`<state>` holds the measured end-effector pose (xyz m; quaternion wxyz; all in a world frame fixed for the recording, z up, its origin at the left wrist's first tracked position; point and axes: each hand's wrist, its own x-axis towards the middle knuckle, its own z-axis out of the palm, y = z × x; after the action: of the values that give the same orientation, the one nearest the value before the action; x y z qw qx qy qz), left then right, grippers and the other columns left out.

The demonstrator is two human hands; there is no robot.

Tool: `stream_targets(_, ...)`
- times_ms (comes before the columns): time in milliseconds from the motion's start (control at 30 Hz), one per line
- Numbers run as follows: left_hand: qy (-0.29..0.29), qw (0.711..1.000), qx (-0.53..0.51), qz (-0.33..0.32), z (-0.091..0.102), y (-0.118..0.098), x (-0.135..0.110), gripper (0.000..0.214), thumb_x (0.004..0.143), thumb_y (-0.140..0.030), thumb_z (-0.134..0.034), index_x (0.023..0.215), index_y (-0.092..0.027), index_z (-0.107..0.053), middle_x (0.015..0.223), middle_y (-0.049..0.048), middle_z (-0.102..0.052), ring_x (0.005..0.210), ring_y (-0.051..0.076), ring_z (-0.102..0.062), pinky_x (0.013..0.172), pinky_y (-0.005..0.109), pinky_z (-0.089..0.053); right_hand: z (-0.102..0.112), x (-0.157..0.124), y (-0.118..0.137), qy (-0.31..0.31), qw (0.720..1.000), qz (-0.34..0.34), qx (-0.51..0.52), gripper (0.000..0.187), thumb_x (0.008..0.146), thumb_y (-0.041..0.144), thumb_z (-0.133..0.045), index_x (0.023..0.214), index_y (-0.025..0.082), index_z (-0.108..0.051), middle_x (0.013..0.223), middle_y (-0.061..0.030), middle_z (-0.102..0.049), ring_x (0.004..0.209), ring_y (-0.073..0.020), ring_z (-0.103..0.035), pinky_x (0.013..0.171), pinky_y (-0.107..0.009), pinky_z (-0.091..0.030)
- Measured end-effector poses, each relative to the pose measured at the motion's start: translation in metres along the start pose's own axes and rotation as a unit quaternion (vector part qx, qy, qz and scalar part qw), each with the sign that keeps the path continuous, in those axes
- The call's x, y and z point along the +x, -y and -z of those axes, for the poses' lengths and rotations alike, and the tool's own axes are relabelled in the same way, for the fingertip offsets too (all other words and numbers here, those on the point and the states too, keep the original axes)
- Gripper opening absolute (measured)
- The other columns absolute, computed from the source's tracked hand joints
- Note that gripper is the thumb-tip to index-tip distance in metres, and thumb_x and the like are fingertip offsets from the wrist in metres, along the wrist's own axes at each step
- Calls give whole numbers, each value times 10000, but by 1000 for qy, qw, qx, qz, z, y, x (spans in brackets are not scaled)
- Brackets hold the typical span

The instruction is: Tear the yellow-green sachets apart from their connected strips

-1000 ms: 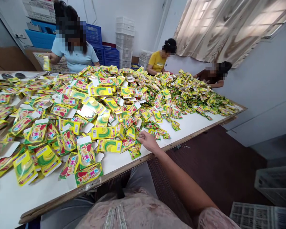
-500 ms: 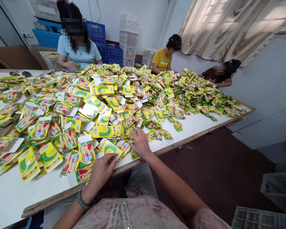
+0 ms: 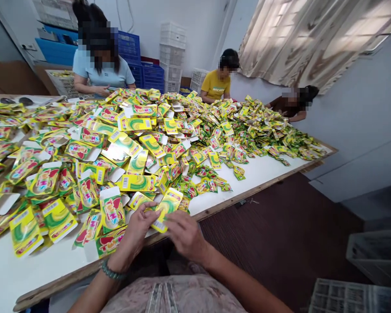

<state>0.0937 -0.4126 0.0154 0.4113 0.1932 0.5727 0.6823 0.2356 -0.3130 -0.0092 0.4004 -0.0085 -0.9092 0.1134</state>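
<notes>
While left hand [image 3: 139, 228] grips a yellow box [image 3: 170, 201] by its left side, right hand [image 3: 186, 234] has fingers curled at its lower right; can't tell if they pinch it. Box is tilted, lower centre of frame, near wooden table edge [image 3: 228, 202]. Box pile [image 3: 137, 182] centre and left; small green packets [image 3: 239, 172] right of centre. Co-worker in blue [image 3: 101, 80], upper left.

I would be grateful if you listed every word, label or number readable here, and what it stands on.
"T…NS": front of the white-flapped box; middle letters unclear.
Print on the held box: too small to read.
Barcode digits on the yellow box: too small.
Lettering on the yellow shirt: perhaps starts "my", the rest blurred.
</notes>
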Motion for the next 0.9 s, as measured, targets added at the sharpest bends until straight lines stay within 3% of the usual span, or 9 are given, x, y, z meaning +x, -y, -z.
stream_targets(100,21,999,-21,16,2,-2,-2,552,654,-278,-734,1151,-175,-518,789,31,-691,638,136,-632,568,210,-487,21,4,-51,-71,972,-217,-50,288,870,157,-397,1094,182,-575,1042,-93,-627,994,-188,-547,874,-343,-452)
stream_targets(167,38,995,-81,32,2,-6,-6,548,690,-216,-697,1205,-206,-508,920,51,-688,715,149,-648,596,217,-510,38,6,-91,5,946,-305,-106,326,818,110,-415,1092,150,-588,1062,-110,-622,1010,-202,-538,895,-342,-422)
stream_targets(267,63,979,-182,65,-1,-10,-10,477,740,-153,-627,1207,-193,-538,1031,83,-664,755,154,-649,604,221,-533,51,8,-130,179,918,-303,-181,522,690,72,-516,1197,198,-539,1260,-99,-520,1176,-255,-422,957,-404,-329)
stream_targets(367,64,963,-242,100,-4,-11,-12,386,785,-146,-576,1170,-176,-579,1087,92,-644,721,130,-639,604,222,-549,47,9,-140,221,916,-263,-208,378,760,112,-483,1100,236,-591,1145,-88,-592,1121,-252,-464,945,-448,-282)
stream_targets(500,46,962,-255,90,-2,-9,-11,371,771,-66,-560,1121,-179,-614,1147,73,-617,754,112,-634,634,202,-558,43,9,-134,94,925,-336,-148,177,839,198,-427,847,154,-598,861,-101,-632,895,-218,-563,805,-357,-376)
stream_targets(600,15,961,-265,83,-1,-6,-6,323,777,-66,-553,1077,-153,-633,1100,82,-634,763,118,-636,645,201,-560,46,11,-115,27,894,-439,87,168,826,278,-453,860,147,-551,793,-63,-604,724,-176,-587,612,-266,-414)
stream_targets(733,10,951,-296,91,-5,0,-1,292,794,-80,-540,1064,-146,-631,996,83,-663,720,115,-635,629,196,-549,38,18,-64,30,807,-389,444,240,802,315,-496,993,179,-547,893,-40,-609,747,-145,-592,610,-240,-452)
stream_targets(800,37,953,-289,85,-8,1,-2,294,794,-126,-565,1079,-164,-624,993,77,-664,725,118,-638,634,201,-542,26,24,-40,30,773,-379,508,246,797,318,-513,1000,185,-551,879,-31,-613,726,-136,-588,629,-247,-466)
stream_targets(900,60,972,-218,69,-9,0,-6,316,783,-293,-613,1086,-204,-621,1030,68,-662,770,147,-647,672,263,-543,7,33,-19,16,778,-389,494,254,788,353,-534,978,185,-545,795,-11,-600,632,-121,-564,556,-232,-456)
